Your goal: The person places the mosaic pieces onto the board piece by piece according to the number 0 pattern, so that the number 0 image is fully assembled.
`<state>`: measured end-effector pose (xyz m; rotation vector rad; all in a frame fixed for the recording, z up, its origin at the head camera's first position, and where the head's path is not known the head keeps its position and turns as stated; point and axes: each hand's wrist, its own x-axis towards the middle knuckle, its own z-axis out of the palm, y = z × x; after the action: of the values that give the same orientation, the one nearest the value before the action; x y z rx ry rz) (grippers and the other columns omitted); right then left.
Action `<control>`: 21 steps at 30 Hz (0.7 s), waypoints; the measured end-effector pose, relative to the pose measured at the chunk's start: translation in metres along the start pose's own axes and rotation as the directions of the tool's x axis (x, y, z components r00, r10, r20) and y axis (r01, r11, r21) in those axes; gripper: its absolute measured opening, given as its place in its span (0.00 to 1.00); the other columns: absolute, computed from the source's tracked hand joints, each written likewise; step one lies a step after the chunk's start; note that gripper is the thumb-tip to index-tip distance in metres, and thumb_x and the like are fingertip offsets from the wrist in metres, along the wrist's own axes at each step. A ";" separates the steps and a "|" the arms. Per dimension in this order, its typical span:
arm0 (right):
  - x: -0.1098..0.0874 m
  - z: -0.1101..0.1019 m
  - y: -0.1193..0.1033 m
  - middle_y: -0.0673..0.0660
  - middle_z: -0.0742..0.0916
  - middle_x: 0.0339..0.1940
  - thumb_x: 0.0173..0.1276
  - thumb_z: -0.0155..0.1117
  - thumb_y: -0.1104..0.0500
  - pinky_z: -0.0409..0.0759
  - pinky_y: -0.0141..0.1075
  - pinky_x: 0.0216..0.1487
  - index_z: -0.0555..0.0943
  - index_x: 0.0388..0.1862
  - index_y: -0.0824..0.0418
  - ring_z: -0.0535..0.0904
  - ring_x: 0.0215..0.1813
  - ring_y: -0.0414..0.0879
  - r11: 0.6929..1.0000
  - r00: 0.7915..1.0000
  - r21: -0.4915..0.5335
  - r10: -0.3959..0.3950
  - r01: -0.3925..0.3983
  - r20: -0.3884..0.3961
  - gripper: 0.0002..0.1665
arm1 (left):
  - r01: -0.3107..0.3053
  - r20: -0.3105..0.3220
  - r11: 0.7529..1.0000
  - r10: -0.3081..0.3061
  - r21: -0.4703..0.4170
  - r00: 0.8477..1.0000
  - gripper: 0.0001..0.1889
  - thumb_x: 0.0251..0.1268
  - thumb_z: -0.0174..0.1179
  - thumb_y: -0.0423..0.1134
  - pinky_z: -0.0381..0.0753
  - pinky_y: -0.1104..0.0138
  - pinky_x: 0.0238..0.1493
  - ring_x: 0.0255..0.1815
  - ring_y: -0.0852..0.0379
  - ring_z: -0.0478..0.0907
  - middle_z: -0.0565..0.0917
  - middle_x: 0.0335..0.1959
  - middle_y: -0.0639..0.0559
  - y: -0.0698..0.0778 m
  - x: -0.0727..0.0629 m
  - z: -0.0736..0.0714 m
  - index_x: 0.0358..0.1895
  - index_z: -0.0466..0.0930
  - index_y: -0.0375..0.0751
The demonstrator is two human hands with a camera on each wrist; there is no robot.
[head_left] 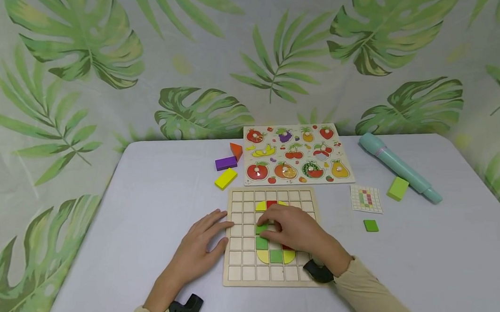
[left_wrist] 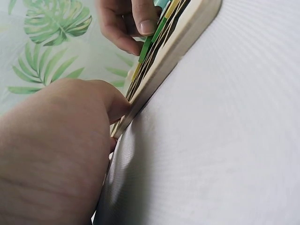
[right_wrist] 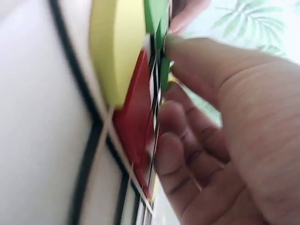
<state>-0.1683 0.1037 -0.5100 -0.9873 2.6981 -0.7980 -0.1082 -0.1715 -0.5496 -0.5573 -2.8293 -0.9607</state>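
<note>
A wooden grid board lies on the white table, with green, red and yellow tiles in its middle squares. My right hand is over the board, thumb and index finger pinching a green square tile at its grid square. Just below it sits another green tile, then a yellow quarter-round tile. In the right wrist view, red tiles and a yellow tile stand near the fingers. My left hand rests at the board's left edge, fingers extended and fingertips touching the rim.
Behind the board lies a fruit puzzle. Orange, purple and yellow blocks sit to its left. On the right are a pattern card, a loose green tile, a green block and a teal tube-shaped object.
</note>
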 end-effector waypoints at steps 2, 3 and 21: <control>0.000 0.001 0.000 0.40 0.85 0.42 0.66 0.75 0.48 0.73 0.30 0.34 0.88 0.48 0.46 0.71 0.30 0.33 1.000 1.000 0.000 0.002 -0.002 -0.001 0.13 | -0.001 0.000 1.000 0.001 0.003 1.000 0.19 0.72 0.64 0.42 0.67 0.44 0.76 0.80 0.49 0.64 0.73 0.75 0.53 0.000 0.000 0.000 0.64 0.82 0.53; 0.000 0.002 0.000 0.40 0.85 0.42 0.67 0.75 0.48 0.73 0.30 0.34 0.88 0.49 0.46 0.71 0.30 0.33 1.000 1.000 -0.002 0.002 -0.002 0.000 0.13 | -0.001 0.000 1.000 0.001 0.004 1.000 0.19 0.72 0.64 0.42 0.67 0.44 0.76 0.80 0.49 0.64 0.73 0.76 0.53 0.000 0.001 0.000 0.64 0.82 0.53; -0.007 -0.007 0.004 0.40 0.86 0.47 0.69 0.72 0.50 0.77 0.30 0.39 0.89 0.48 0.45 0.75 0.36 0.35 1.000 0.999 -0.021 -0.011 0.012 0.042 0.10 | -0.014 -0.008 1.000 0.014 0.002 1.000 0.19 0.72 0.64 0.42 0.68 0.44 0.75 0.79 0.49 0.65 0.73 0.75 0.52 -0.001 0.001 0.000 0.64 0.82 0.52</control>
<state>-0.1679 0.1136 -0.5060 -1.0138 2.6737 -0.7435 -0.1092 -0.1719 -0.5497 -0.5707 -2.8158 -0.9554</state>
